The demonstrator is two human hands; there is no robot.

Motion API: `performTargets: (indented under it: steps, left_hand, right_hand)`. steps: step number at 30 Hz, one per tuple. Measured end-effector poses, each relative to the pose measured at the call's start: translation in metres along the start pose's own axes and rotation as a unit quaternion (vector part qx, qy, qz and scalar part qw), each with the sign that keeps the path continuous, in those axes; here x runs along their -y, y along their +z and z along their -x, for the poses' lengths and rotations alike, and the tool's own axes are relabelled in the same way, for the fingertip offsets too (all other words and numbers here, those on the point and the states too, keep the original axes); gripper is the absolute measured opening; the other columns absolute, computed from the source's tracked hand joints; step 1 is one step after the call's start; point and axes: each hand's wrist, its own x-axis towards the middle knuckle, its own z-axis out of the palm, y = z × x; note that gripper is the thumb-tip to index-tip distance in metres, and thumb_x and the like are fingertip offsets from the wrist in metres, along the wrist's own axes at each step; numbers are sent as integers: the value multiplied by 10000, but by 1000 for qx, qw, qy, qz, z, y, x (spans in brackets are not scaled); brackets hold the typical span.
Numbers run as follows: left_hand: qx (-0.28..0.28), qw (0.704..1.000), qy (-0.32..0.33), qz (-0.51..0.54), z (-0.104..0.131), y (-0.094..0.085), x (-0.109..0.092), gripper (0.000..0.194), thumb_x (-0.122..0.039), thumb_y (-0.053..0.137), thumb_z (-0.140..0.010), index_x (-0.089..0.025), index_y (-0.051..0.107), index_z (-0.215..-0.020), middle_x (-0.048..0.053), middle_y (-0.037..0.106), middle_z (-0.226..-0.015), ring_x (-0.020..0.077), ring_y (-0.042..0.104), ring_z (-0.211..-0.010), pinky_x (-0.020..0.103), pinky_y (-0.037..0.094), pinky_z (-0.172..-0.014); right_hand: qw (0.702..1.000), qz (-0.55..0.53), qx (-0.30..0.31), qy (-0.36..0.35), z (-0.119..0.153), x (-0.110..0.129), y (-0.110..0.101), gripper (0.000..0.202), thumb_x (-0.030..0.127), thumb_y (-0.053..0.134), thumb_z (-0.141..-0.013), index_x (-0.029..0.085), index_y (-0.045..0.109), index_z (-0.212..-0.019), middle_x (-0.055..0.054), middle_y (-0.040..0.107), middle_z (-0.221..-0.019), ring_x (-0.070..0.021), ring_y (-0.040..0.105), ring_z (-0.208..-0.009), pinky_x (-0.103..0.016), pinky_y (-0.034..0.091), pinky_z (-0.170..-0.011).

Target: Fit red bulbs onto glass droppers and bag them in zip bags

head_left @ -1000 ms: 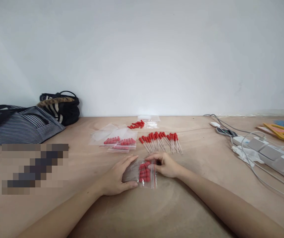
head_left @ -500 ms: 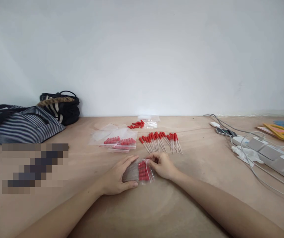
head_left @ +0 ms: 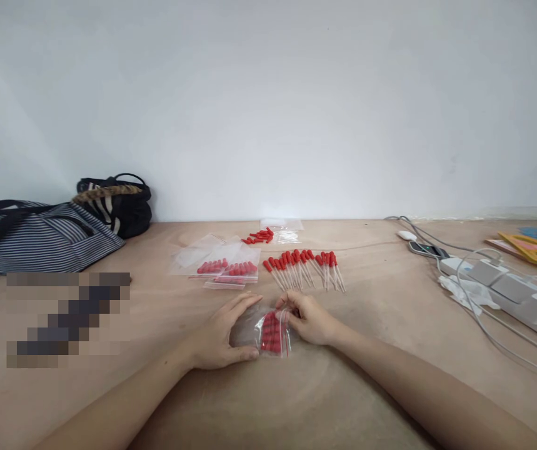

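Observation:
A small clear zip bag (head_left: 255,335) lies on the table with several red-bulbed droppers (head_left: 272,332) inside, bulbs toward its right end. My right hand (head_left: 306,317) pinches the bag at its right, zip-edge side, thumb and fingertips together. Along the left side, my left hand (head_left: 224,334) rests with its fingers stretched out and thumb apart, around the bag's end; whether it presses on the plastic I cannot tell. Just beyond my hands, loose droppers (head_left: 299,265) with red bulbs and pale tubes lie in a row. Filled zip bags (head_left: 233,270) overlap to their left.
Loose red bulbs (head_left: 259,235) and clear tubes (head_left: 288,235) on a plastic bag lie near the wall. At left stand a striped bag (head_left: 52,234) and a black bag (head_left: 132,209). A power strip (head_left: 507,284) with cables and yellow scissors-like handles (head_left: 533,253) occupy the right.
The held bag has shifted slightly toward me and turned a little, with my right hand still pinching its edge. My left hand has hardly moved.

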Motion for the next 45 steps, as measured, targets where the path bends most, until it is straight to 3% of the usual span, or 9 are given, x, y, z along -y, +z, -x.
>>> performTargets:
  steps: [6,15,21,24,27,33,38,42,45]
  left_hand:
    - [-16,1000,-8,-18,-1,-8,-6,685,-421,595,-735,-217,303,-1319,116,291,-1402,310,247,-1287,502,282,-1014]
    - [-170,982,75,-36,-5,10,-8,273,-178,496,-789,-217,559,-1052,71,552,-1076,216,525,-1023,378,445,-874]
    - [-123,986,108,1,-6,15,-21,248,-353,570,-767,-212,576,-971,66,574,-1027,216,550,-951,362,454,-829]
    - [-95,989,110,8,-5,13,-23,393,-457,608,-707,-201,521,-993,90,546,-1114,253,518,-1022,412,422,-874]
    - [-110,986,127,-15,-4,12,-24,425,-494,606,-689,-195,499,-972,106,539,-1145,286,484,-1076,488,330,-952]
    - [-149,965,211,-44,-3,22,-39,385,-408,614,-689,-193,510,-992,86,593,-1018,243,545,-921,386,430,-824]
    - [-166,973,157,-47,-4,29,-46,71,-184,522,-737,-198,527,-807,50,614,-922,194,568,-844,330,451,-749]
    - [-152,976,145,-56,-5,28,-45,56,-144,503,-735,-197,521,-737,41,615,-927,184,567,-834,320,453,-734]
    - [-149,978,136,-56,-6,27,-44,54,-146,510,-730,-199,520,-730,41,613,-910,186,562,-826,324,452,-737]
  right_hand:
    - [999,2,-21,-24,13,-6,-18,116,225,589,-713,172,514,-784,31,532,-663,-77,444,-559,-192,354,-518]
    - [994,89,-66,-12,32,-4,-21,73,130,525,-670,170,487,-622,49,493,-534,-70,434,-492,-192,328,-495]
    - [985,157,21,-65,36,11,-31,306,319,692,-590,183,515,-799,41,550,-695,-98,481,-620,-268,363,-685]
    - [979,173,3,-104,36,13,-37,331,377,673,-614,182,495,-815,16,537,-754,-120,478,-691,-267,349,-680]
    - [965,215,-19,-152,35,10,-33,231,283,608,-652,181,504,-832,8,536,-760,-127,485,-701,-280,328,-697]
    - [940,295,-70,-156,36,5,-14,277,114,483,-630,173,529,-896,13,561,-696,-126,499,-641,-293,307,-683]
    - [935,335,-49,-103,33,11,-6,374,74,475,-599,197,532,-947,-21,571,-881,-158,527,-805,-269,351,-685]
    - [920,381,-50,-75,29,13,-2,388,32,446,-661,214,534,-992,-21,560,-910,-137,538,-773,-239,369,-637]
    - [889,442,-50,-111,25,11,0,348,54,456,-723,224,538,-1015,-20,559,-857,-134,533,-708,-244,362,-599]
